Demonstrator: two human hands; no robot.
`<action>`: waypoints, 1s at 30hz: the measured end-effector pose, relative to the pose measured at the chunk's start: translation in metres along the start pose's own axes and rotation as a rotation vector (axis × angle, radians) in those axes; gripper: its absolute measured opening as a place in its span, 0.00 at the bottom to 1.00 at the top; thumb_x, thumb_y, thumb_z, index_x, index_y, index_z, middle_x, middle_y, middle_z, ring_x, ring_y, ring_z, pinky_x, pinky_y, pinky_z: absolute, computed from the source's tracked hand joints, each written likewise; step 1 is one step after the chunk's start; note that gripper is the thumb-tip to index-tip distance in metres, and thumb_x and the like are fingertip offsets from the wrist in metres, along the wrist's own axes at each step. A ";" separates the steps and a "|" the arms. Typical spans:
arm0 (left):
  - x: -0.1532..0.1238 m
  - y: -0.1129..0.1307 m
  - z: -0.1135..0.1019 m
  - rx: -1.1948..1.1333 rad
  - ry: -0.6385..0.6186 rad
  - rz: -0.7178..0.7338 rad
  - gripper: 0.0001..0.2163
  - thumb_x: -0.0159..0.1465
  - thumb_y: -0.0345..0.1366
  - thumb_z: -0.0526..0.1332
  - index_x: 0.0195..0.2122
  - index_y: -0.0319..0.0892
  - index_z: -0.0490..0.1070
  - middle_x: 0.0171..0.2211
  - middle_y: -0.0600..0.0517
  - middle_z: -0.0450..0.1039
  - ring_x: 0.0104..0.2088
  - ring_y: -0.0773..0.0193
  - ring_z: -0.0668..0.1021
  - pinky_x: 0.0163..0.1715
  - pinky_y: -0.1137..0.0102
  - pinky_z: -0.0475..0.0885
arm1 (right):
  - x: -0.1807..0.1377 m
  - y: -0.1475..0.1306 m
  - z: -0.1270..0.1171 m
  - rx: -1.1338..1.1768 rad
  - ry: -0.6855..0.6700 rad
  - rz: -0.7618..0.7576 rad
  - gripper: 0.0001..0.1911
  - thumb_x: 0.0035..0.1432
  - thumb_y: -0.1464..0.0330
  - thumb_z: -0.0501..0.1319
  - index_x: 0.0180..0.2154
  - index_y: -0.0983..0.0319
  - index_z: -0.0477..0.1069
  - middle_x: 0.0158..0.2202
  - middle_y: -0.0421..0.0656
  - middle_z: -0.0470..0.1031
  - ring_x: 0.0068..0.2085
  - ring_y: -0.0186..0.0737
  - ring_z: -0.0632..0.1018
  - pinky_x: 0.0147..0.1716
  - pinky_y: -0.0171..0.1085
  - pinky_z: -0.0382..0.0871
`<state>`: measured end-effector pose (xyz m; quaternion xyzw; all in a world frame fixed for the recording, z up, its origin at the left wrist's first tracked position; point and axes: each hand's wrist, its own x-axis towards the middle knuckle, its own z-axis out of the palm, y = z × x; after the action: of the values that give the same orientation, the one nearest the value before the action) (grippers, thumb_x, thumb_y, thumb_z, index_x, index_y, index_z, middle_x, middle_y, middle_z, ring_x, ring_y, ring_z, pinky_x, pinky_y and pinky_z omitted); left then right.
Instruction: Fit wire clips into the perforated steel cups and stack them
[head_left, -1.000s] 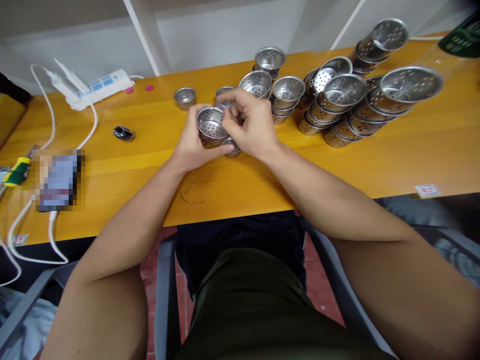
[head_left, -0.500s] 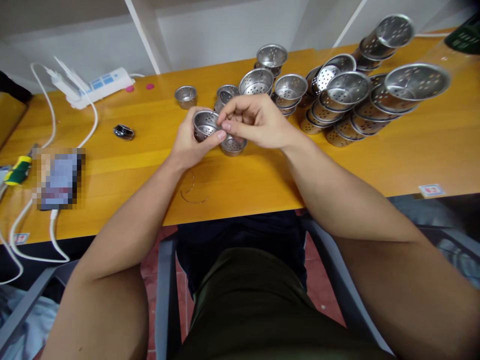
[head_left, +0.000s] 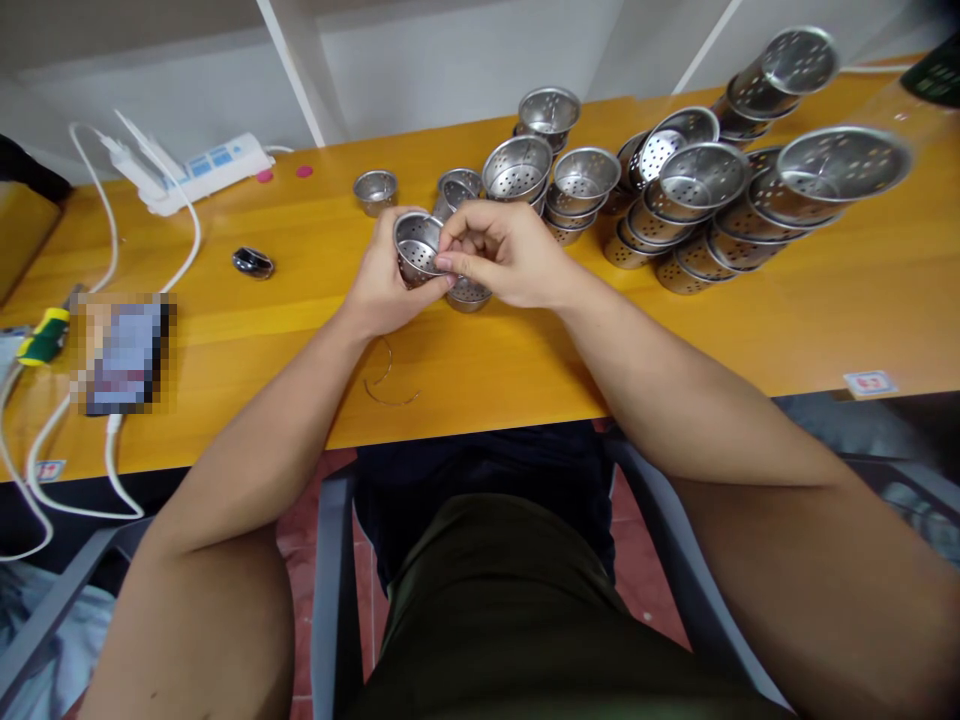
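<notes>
My left hand (head_left: 384, 285) is wrapped round a perforated metal cup (head_left: 417, 240), its mouth tilted up toward me. At the cup's right rim, the thumb and fingertips of my right hand (head_left: 501, 250) are pinched together; whatever they hold is too small or hidden to make out. Beneath my hands, a second perforated cup (head_left: 469, 294) stands on the table, partly covered. Two thin curved wires (head_left: 390, 400) lie on the wood nearer to me. Just behind my hands are another small cup (head_left: 456, 190) and a lone cup (head_left: 376, 190).
Several stacks of perforated cups (head_left: 697, 180) fill the table's back right. To the left lie a white power strip (head_left: 217, 172), a small black shiny object (head_left: 253, 263), a phone (head_left: 127, 355) on a white cable and a green-yellow handle (head_left: 45, 337).
The cup in my left hand has tipped slightly, and my right hand has shifted a little down and left against its rim. The view has moved slightly.
</notes>
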<state>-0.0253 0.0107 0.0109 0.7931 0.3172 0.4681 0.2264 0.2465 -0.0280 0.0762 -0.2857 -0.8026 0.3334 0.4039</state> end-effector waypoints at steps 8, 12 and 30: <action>0.002 0.005 0.001 0.025 0.010 -0.023 0.48 0.66 0.69 0.90 0.75 0.55 0.69 0.68 0.43 0.83 0.70 0.35 0.89 0.76 0.38 0.86 | 0.000 0.008 0.003 -0.072 0.045 -0.028 0.43 0.77 0.22 0.72 0.61 0.53 0.86 0.51 0.50 0.88 0.45 0.53 0.88 0.50 0.53 0.92; 0.003 0.006 0.002 0.005 0.080 -0.057 0.47 0.68 0.68 0.89 0.76 0.57 0.67 0.69 0.44 0.82 0.73 0.35 0.88 0.78 0.41 0.86 | 0.001 0.010 0.001 -0.240 0.152 -0.051 0.35 0.83 0.29 0.70 0.65 0.49 0.88 0.65 0.54 0.86 0.61 0.63 0.89 0.60 0.59 0.93; 0.008 -0.033 -0.072 0.201 0.239 -0.222 0.52 0.58 0.74 0.92 0.71 0.52 0.73 0.75 0.42 0.82 0.79 0.35 0.83 0.82 0.36 0.80 | -0.002 0.020 0.001 -0.295 0.195 -0.155 0.28 0.90 0.41 0.67 0.76 0.46 0.86 0.76 0.57 0.81 0.79 0.71 0.81 0.77 0.69 0.86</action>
<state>-0.0961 0.0442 0.0268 0.7107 0.4724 0.4970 0.1570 0.2509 -0.0175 0.0597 -0.3102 -0.8195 0.1507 0.4577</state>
